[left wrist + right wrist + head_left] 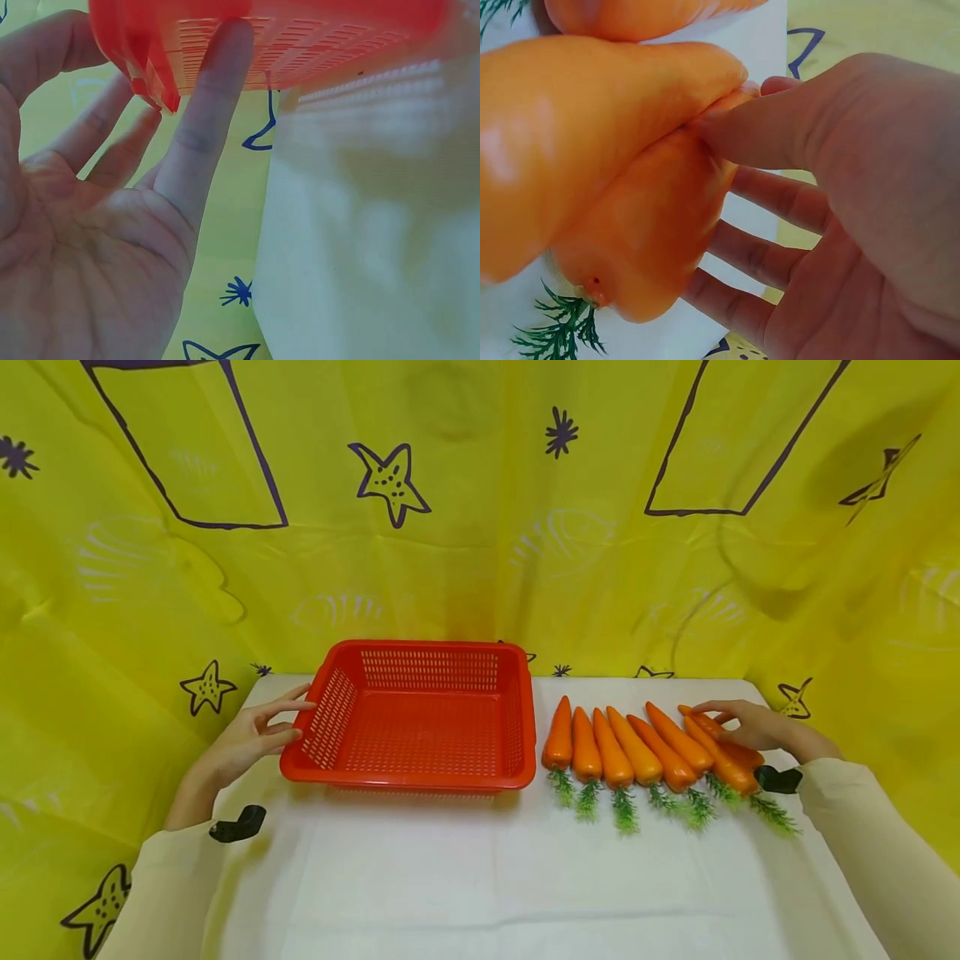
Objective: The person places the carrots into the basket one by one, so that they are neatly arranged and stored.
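The hands are well apart: the left hand (pixel 251 737), thumb and fingers spread, touches the left rim of the red basket (pixel 427 782), left of centre in the frame; the right hand (pixel 746 724) pinches the outermost orange carrot (pixel 652 225) at the right, thumb and fingers on opposite sides. One basket, its slotted floor showing. Eight carrots (pixel 585 747) in a row, green tops (pixel 625 812) toward the lower edge. White bench (pixel 420 868) spreads across the lower middle, yellow curtain (pixel 465 568) behind its far edge

yellow backdrop (pixel 465 585), softly folded | dark-outlined starfish prints (pixel 392 483) | pale fish prints (pixel 566 539) | white table surface (pixel 405 868), faintly creased
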The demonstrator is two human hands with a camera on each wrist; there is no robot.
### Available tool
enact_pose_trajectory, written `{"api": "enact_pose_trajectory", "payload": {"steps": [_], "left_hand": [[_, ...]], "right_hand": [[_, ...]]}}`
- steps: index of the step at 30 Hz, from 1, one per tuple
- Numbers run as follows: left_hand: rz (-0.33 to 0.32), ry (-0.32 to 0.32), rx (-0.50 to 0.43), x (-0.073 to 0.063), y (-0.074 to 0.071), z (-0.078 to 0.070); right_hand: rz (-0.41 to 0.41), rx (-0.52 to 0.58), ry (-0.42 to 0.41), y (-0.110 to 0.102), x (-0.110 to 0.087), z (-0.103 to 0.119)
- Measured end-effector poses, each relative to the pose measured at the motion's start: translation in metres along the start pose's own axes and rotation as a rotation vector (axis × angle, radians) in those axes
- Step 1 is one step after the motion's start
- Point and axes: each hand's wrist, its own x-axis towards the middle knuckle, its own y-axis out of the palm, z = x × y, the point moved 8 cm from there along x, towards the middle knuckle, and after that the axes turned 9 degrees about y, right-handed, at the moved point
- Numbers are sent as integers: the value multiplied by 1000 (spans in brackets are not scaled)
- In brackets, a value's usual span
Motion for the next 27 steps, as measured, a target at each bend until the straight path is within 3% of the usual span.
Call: {"api": "enact_pose_trajectory", "payload": {"steps": [4,11,21,27], "left_hand": [[13,20,-17,0,1,0],[26,41,-43,0,1,0],[31,38,-73,-1,0,4],[38,21,-27,-1,-1,2]], "right_hand": [[52,20,24,1,-3,-4],[225,215,212,5,-13,-18],[179,197,170,4,-13,-19],[135,146,123,4,-13,-19]]}}
